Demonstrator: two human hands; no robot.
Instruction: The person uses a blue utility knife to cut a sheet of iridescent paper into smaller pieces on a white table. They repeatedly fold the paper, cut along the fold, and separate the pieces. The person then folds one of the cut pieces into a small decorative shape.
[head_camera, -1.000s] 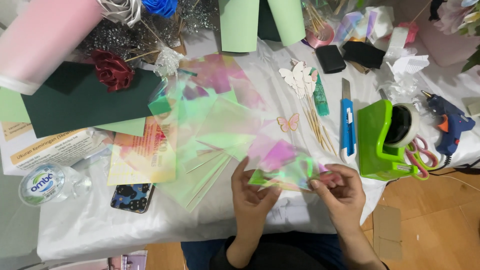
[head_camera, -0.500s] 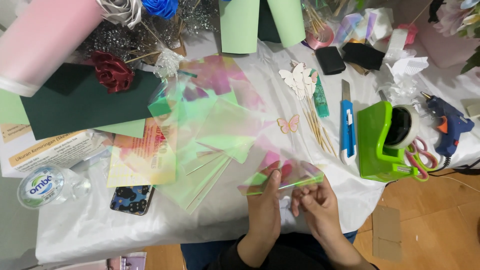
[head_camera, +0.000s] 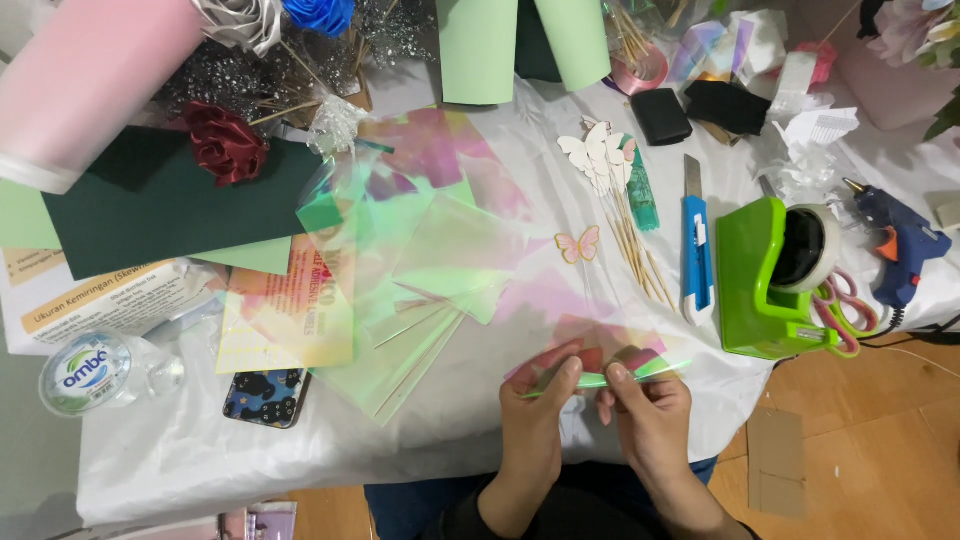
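Both hands pinch a folded iridescent sheet (head_camera: 600, 372) at the table's (head_camera: 200, 460) six-o'clock edge: left hand (head_camera: 535, 425) and right hand (head_camera: 650, 420) side by side, thumbs on top. More sheets (head_camera: 430, 270) lie at ten o'clock, a green tape dispenser (head_camera: 770, 280) at two o'clock.

Glossy iridescent film sheet (head_camera: 600, 372); matt white, seemingly plastic table cover (head_camera: 200, 450).
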